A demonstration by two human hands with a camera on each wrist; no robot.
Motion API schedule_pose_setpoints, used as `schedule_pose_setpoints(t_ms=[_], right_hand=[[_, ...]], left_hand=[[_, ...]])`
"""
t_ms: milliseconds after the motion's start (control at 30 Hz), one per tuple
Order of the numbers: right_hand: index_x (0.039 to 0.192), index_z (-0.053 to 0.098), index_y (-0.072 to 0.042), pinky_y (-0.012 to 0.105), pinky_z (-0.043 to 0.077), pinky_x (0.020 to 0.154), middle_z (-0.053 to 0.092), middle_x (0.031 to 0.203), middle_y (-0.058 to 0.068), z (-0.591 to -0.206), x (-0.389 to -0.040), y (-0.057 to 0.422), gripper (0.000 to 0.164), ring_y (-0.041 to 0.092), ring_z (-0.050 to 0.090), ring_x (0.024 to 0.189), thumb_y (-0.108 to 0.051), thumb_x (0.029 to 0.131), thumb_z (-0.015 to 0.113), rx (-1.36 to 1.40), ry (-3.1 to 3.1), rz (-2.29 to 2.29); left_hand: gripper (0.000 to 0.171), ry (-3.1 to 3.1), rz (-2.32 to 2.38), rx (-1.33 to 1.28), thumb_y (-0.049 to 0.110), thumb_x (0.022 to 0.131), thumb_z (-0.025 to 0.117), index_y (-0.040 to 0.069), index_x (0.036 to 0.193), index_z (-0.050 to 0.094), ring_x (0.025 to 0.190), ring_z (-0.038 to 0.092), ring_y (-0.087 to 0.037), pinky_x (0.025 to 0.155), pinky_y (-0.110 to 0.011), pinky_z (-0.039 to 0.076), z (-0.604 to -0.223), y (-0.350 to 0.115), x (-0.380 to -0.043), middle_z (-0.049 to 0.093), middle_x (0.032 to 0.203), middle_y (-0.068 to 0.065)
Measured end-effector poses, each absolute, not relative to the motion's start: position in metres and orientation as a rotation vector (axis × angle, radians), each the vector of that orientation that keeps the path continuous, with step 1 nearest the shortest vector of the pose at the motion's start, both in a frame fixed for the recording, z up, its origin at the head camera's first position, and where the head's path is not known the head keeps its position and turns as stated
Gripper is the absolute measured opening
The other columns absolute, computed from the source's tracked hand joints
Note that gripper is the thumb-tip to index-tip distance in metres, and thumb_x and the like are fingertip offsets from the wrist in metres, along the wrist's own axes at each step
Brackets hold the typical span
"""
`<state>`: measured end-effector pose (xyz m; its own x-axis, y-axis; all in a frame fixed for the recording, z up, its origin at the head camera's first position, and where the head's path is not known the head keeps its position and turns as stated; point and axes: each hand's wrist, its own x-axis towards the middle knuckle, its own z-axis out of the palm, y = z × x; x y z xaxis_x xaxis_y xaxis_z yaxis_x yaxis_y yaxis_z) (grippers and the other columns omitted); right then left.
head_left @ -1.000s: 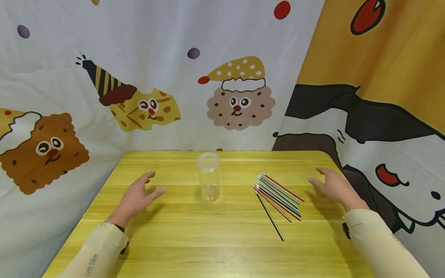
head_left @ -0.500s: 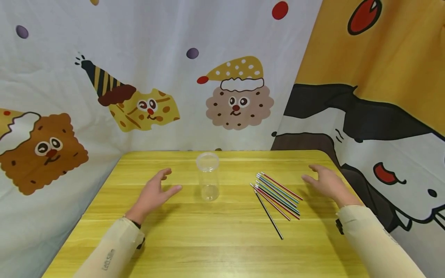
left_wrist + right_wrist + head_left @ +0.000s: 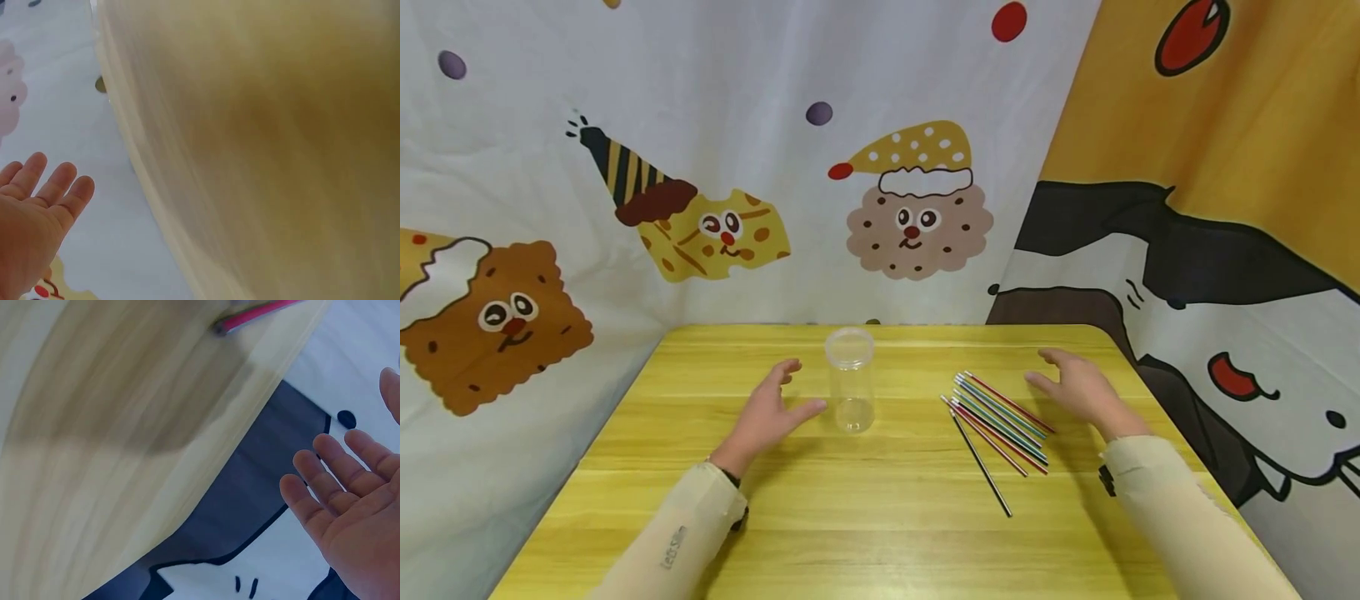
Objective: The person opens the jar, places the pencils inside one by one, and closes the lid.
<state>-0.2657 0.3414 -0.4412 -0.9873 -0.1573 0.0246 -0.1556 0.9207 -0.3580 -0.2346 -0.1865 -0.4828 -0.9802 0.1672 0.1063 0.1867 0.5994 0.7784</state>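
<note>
Left hand [image 3: 767, 419] is pretty loose, thumb and fingers apart, just beside the clear, plastic-looking cylindrical jar [image 3: 851, 383] upright on the yellow wood-grain bench [image 3: 880, 533]; right hand [image 3: 1084, 390] is spread too, near the thin, shiny red, blue and black sticks [image 3: 1000, 426] right of the jar.

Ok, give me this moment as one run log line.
left hand: holding nothing, beside clear jar | right hand: holding nothing, beside thin coloured sticks | jar: upright on wood-grain table | sticks: lying loosely bunched
</note>
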Motion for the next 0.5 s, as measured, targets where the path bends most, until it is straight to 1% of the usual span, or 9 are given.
schedule_pose_setpoints(t_ms=[200,500], right_hand=[[0.16,0.044,0.002,0.072,0.045,0.113,0.049,0.16,0.03,-0.442,-0.27,0.327,0.073,0.055,0.051,0.141,-0.047,0.109,0.06,-0.262,3.054,-0.617],[0.161,0.043,0.0,0.071,0.046,0.114,0.049,0.161,0.028,-0.439,-0.27,0.313,0.072,0.054,0.051,0.142,-0.047,0.109,0.06,-0.283,3.045,-0.656]], left_hand=[[0.098,-2.779,-1.384,-0.329,0.055,0.092,0.082,0.011,0.165,0.034,0.152,0.045,-0.041,0.116,-0.065,0.048,-0.486,-0.166,-0.239,0.045,0.166,-0.014],[0.103,-2.741,-1.458,-0.333,0.058,0.09,0.083,0.009,0.165,0.033,0.152,0.044,-0.041,0.119,-0.065,0.045,-0.486,-0.155,-0.241,0.044,0.167,-0.012]])
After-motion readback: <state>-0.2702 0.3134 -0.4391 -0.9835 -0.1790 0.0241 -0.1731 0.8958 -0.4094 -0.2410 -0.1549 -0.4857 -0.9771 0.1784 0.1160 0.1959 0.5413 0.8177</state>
